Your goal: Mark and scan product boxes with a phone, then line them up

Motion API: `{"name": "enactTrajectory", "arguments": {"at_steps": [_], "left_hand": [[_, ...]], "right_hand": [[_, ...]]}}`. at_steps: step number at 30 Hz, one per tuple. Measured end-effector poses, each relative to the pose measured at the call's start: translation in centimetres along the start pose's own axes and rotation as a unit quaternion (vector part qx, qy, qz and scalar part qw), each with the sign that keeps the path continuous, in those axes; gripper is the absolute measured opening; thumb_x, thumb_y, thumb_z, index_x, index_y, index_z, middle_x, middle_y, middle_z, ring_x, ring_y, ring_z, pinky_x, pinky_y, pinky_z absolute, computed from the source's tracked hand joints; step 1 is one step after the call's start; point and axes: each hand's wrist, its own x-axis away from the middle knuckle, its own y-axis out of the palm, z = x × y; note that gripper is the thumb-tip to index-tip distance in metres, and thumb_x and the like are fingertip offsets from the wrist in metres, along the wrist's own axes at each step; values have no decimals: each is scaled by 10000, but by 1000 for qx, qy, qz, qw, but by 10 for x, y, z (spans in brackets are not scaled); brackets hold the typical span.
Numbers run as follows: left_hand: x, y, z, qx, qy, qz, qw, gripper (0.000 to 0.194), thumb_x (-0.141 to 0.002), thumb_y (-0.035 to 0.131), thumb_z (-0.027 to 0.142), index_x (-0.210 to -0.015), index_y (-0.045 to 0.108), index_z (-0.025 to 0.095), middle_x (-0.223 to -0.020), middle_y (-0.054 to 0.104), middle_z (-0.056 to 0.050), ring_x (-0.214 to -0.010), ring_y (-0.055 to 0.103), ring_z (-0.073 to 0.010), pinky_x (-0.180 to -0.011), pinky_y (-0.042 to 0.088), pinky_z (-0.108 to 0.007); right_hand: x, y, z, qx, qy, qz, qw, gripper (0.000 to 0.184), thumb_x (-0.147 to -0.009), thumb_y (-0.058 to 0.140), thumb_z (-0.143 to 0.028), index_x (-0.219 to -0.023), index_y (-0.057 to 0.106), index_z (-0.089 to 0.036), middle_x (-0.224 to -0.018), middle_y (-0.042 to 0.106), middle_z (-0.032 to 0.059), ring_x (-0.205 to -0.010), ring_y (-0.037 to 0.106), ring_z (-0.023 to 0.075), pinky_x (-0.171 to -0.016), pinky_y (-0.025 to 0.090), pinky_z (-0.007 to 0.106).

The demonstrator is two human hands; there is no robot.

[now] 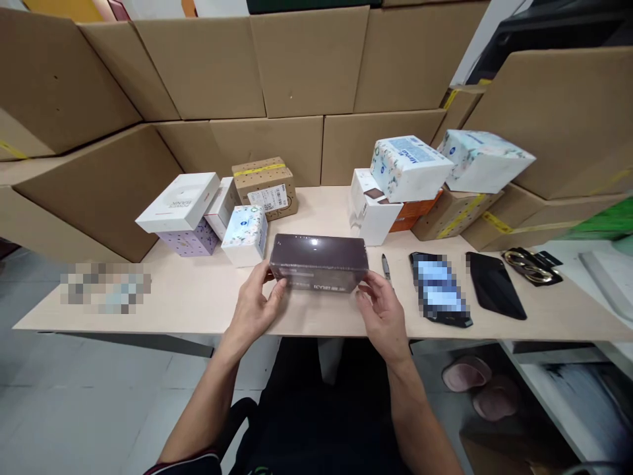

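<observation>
A dark brown box (319, 254) in shiny clear wrap is held between my two hands at the middle of the table. Pale lettering shows on its near face. My left hand (257, 300) grips its left end, thumb on the near side. At the opposite end, my right hand (380, 310) closes on the lower right corner with fingers and thumb. Just right of the brown box lies a pen (386, 267). A white floral tissue box (245, 235) stands behind my left hand.
Left of centre, a white power bank box (180, 201) tops a purple box (190, 239), near a dotted carton (267, 188). More boxes, including a floral box (410, 165), are stacked right. A phone (440, 288), a black tablet-like slab (496, 285) and coiled cable (531, 265) lie rightward.
</observation>
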Motion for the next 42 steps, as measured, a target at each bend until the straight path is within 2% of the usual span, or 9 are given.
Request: {"name": "enactTrajectory", "arguments": {"at_steps": [6, 14, 22, 27, 30, 33, 36, 39, 42], "left_hand": [[7, 17, -9, 68, -34, 7, 997, 406, -917, 571, 364, -1297, 548, 224, -1264, 623, -93, -1058, 636, -204, -967, 543, -394], [8, 19, -5, 146, -64, 39, 986, 449, -951, 505, 469, -1308, 558, 202, -1269, 630, -112, -1114, 627, -237, -974, 531, -409], [17, 19, -3, 136, -45, 97, 985, 373, -979, 438, 486, -1178, 603, 217, -1106, 652, -66, -1020, 642, -204, -883, 552, -345], [41, 22, -2, 114, 25, 119, 986, 395, -954, 496, 443, -1280, 525, 222, -1173, 584, -88, -1061, 611, -214, -879, 552, -343], [54, 24, -1, 74, 74, 100, 989, 474, -931, 529, 400, -1364, 475, 216, -1230, 538, -120, -1132, 568, -245, -906, 553, -386], [59, 23, 1, 11, 108, 82, 991, 436, -923, 528, 320, -1346, 509, 213, -1222, 531, -128, -1155, 542, -257, -923, 546, -421], [59, 23, 5, -35, 129, 74, 988, 368, -904, 531, 214, -1269, 570, 216, -1213, 520, -120, -1143, 548, -244, -919, 548, -410], [57, 24, 9, -70, 165, 91, 980, 366, -871, 562, 212, -1235, 595, 208, -1245, 506, -132, -1159, 548, -269, -914, 549, -433], [54, 25, 17, -130, 234, 85, 960, 400, -801, 659, 274, -1196, 618, 222, -1236, 554, -125, -1157, 556, -310, -935, 527, -496]], "right_hand": [[-9, 7, 17, -8, 4, 27, 1000, 476, -916, 592, -349, -1379, 496, -288, -1393, 567, 98, -1252, 561, 231, -1082, 454, 476], [-11, 8, 7, -39, 9, 18, 999, 516, -885, 624, -450, -1331, 495, -226, -1367, 571, 123, -1224, 582, 235, -1080, 469, 479], [-3, 0, 2, -50, 18, 41, 998, 457, -931, 511, -526, -1271, 541, -221, -1344, 588, 137, -1230, 583, 253, -1071, 465, 474], [13, -9, -4, -52, 41, 83, 994, 477, -993, 302, -543, -1017, 643, -210, -1238, 653, 119, -1154, 626, 253, -981, 507, 444], [17, -19, -10, 15, 50, 68, 996, 451, -997, 332, -508, -909, 659, -210, -1150, 692, 100, -1089, 647, 241, -938, 515, 405], [9, -32, -13, 150, 27, 43, 987, 335, -974, 441, -461, -971, 678, -226, -1068, 709, 83, -1020, 654, 234, -901, 514, 382], [-6, -42, -9, 332, -26, 64, 941, 331, -954, 473, -449, -1050, 675, -204, -1024, 672, 118, -1001, 619, 273, -914, 492, 446], [-21, -43, 1, 472, -15, 49, 880, 418, -940, 474, -436, -1220, 636, -172, -981, 600, 155, -955, 583, 313, -842, 490, 494], [-30, -41, 10, 504, 10, 27, 863, 425, -939, 448, -338, -1313, 602, -205, -855, 543, 109, -786, 561, 252, -741, 492, 428]]}}
